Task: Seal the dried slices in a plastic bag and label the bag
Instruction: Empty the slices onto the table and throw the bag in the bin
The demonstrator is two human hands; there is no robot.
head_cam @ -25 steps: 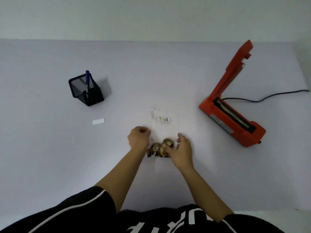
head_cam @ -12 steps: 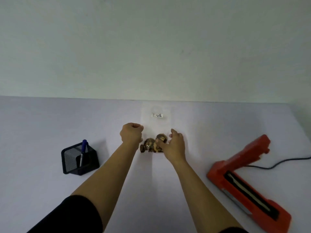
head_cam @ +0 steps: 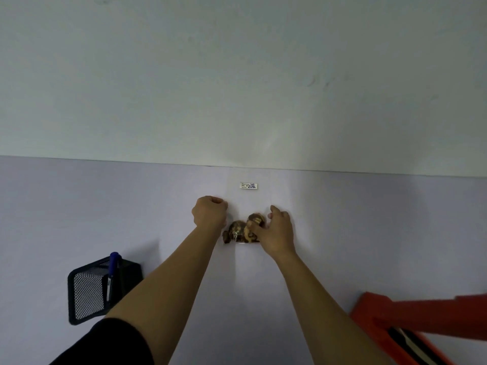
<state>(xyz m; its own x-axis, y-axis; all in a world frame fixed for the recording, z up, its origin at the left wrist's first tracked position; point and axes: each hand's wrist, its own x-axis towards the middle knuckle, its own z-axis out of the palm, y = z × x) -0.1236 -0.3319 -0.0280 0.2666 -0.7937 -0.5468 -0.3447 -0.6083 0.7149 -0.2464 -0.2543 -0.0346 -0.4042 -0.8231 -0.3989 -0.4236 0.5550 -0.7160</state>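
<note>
From my station the plastic bag [head_cam: 250, 202] lies flat on the tabletop [head_cam: 79, 206], close to its far edge. Its long axis runs 6 to 12 o'clock. The dried slices [head_cam: 238, 230] are bunched at the 6 o'clock end and the written label [head_cam: 248, 186] is stuck near the 12 o'clock end.

The left hand [head_cam: 210, 214] sits at the bag's 9 o'clock edge with its grip narrow and its fingers curled under. I cannot tell whether it pinches the film or only rests beside it. The right hand [head_cam: 278, 231] comes in from 3 o'clock, and its grip is bent over the slices through the plastic.

With the label already on, I judge that what is left is sealing or checking the mouth. I cannot make out a seam at either end. The orange sealer [head_cam: 421, 327] lies well apart at about 5 o'clock from the bag, so the right hand is nearer to it. The mesh pen holder [head_cam: 89, 293] with its pen [head_cam: 113, 267] sits at 8 o'clock.
</note>
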